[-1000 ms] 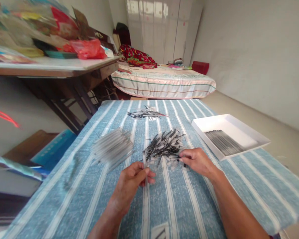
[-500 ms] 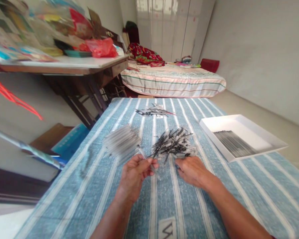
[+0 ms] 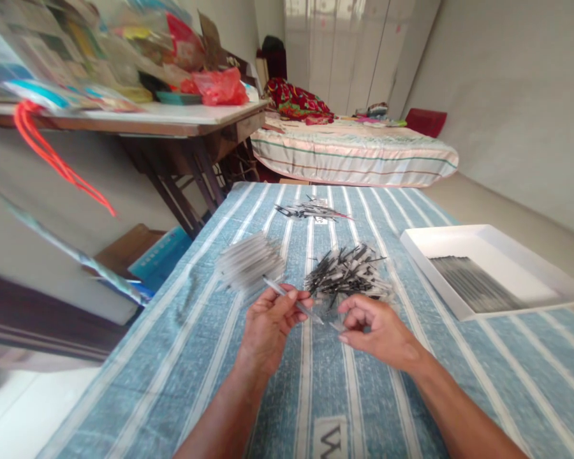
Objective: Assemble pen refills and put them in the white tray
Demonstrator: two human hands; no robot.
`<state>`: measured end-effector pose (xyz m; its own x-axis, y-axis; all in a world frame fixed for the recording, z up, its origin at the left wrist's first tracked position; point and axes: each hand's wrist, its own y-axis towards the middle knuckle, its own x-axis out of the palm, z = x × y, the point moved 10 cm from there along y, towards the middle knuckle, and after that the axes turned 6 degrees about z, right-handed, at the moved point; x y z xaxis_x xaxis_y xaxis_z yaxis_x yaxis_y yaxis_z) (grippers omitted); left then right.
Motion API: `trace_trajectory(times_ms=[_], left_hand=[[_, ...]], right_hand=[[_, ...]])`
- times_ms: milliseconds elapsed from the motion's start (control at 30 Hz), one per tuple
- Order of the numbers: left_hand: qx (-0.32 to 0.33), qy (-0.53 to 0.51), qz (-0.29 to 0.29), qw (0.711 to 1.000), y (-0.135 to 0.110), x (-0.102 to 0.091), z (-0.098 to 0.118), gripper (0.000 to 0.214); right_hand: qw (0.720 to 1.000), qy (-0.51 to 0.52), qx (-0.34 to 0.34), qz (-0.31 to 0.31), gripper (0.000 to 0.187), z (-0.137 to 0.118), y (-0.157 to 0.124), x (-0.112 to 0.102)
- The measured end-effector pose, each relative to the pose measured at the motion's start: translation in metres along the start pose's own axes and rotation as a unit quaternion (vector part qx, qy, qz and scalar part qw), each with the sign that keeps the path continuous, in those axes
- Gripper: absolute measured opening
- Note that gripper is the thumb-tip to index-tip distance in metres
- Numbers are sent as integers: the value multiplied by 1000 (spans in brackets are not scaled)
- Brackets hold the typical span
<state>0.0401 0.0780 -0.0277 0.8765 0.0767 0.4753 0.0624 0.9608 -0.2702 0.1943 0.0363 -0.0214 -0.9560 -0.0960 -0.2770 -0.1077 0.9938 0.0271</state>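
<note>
My left hand [image 3: 272, 319] pinches a slim clear pen barrel [image 3: 294, 302], dark at its upper end and tilted down to the right. To the right, my right hand [image 3: 375, 328] has thumb and fingers curled round a small clear piece [image 3: 337, 326], too blurred to name surely. Its tip faces the barrel's lower end, a little apart from it. Just behind my right hand lies a loose pile of black and clear pen parts [image 3: 347, 271]. Beyond my left hand is a neat stack of pale clear pen barrels [image 3: 250, 260].
A striped blue cloth [image 3: 249, 408] covers the table. At the right stands a white open box [image 3: 516, 255] with a row of dark pens [image 3: 473, 284]. Thin black parts [image 3: 310, 210] lie at the far end. A cluttered side table [image 3: 172, 124] and a bed [image 3: 354, 150] stand beyond.
My right hand has drawn back from the pile toward me with a small clear piece at its fingertips. My left hand keeps the barrel. The whole view has shifted slightly.
</note>
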Motion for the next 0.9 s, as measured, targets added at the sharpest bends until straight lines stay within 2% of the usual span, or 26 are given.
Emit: trace_trajectory(times_ms=[167, 533, 767, 900], left_hand=[[14, -13, 2, 1000, -1, -2, 2, 16], [15, 20, -29, 999, -6, 10, -5, 14], [-4, 77, -1, 997, -3, 1, -13, 17], [4, 83, -6, 996, -2, 3, -13, 17]], right_hand=[[999, 42, -1, 8, 15, 1, 0, 7], [997, 21, -28, 63, 12, -8, 0, 9], [993, 92, 30, 64, 11, 11, 1, 17], [992, 75, 12, 96, 13, 9, 0, 14]])
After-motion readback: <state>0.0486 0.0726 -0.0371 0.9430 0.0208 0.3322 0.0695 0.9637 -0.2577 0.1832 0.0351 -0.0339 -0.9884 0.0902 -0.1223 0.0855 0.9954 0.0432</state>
